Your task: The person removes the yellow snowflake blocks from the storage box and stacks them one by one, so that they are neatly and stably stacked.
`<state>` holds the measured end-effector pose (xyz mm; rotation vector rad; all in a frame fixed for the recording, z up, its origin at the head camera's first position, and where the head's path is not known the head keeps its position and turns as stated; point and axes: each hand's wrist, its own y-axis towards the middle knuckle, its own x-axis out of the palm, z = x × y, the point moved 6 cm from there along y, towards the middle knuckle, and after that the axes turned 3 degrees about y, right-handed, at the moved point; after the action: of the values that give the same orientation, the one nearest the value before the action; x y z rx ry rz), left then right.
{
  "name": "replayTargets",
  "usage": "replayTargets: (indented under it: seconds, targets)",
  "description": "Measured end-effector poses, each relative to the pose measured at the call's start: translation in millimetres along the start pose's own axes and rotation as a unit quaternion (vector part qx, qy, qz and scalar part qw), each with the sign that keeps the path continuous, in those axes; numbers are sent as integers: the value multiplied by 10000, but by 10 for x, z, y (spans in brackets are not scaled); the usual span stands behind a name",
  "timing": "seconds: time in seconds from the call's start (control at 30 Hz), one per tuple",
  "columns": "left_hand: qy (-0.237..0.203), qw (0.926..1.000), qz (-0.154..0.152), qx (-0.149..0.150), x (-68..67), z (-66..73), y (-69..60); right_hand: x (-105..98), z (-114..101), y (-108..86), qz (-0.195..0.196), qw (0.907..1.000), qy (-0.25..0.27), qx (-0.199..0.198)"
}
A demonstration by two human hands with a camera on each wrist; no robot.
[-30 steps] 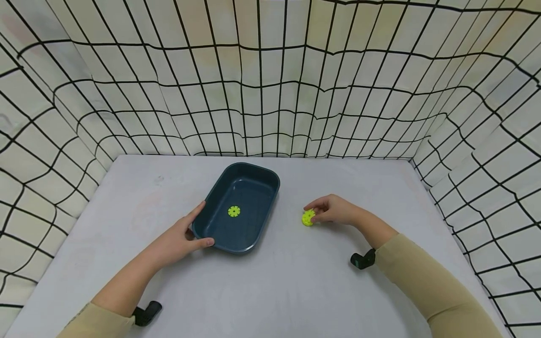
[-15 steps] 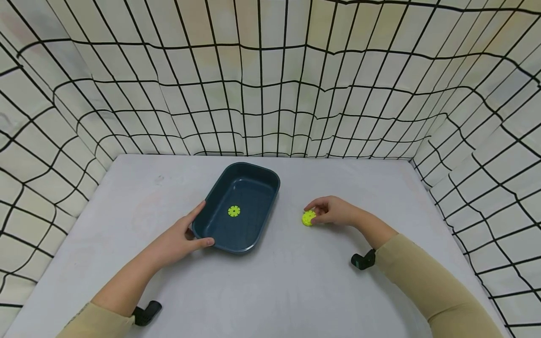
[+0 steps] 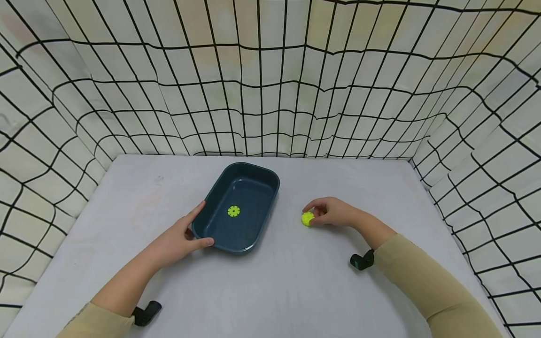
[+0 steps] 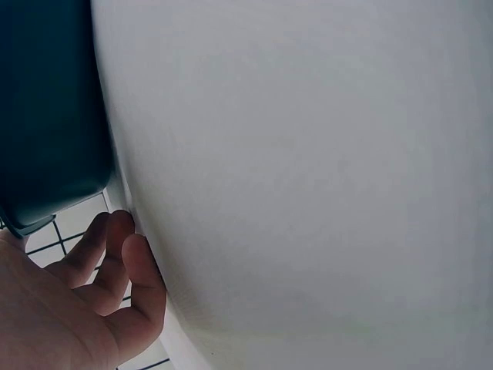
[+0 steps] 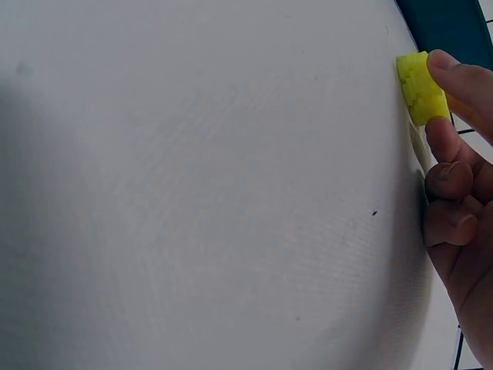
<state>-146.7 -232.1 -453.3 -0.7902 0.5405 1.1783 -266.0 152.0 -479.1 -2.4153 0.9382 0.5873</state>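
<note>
A deep blue rectangular dish lies angled on the table, with one flat yellow-green notched disc on its floor. My left hand grips the dish's near left corner, thumb along the near rim and a finger on the left side. In the left wrist view, the other fingers curl loosely below the dish. To the right of the dish, my right hand pinches a small stack of yellow-green notched discs at the table surface. The right wrist view shows the stack between thumb and forefinger.
The white table has black-gridded white walls behind it and at both sides. A black wrist device sits under the left forearm, another black device under the right.
My right hand has shifted very slightly toward the near side over the disc stack, and its fingers cover a little more of it. The left hand and dish have stayed in place.
</note>
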Motion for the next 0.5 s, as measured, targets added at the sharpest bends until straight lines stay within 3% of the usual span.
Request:
replayTargets:
  seconds: [0.5]
  targets:
    - [-9, 10000, -18, 26, -6, 14, -7, -8, -19, -3, -5, 10000, -50, -37]
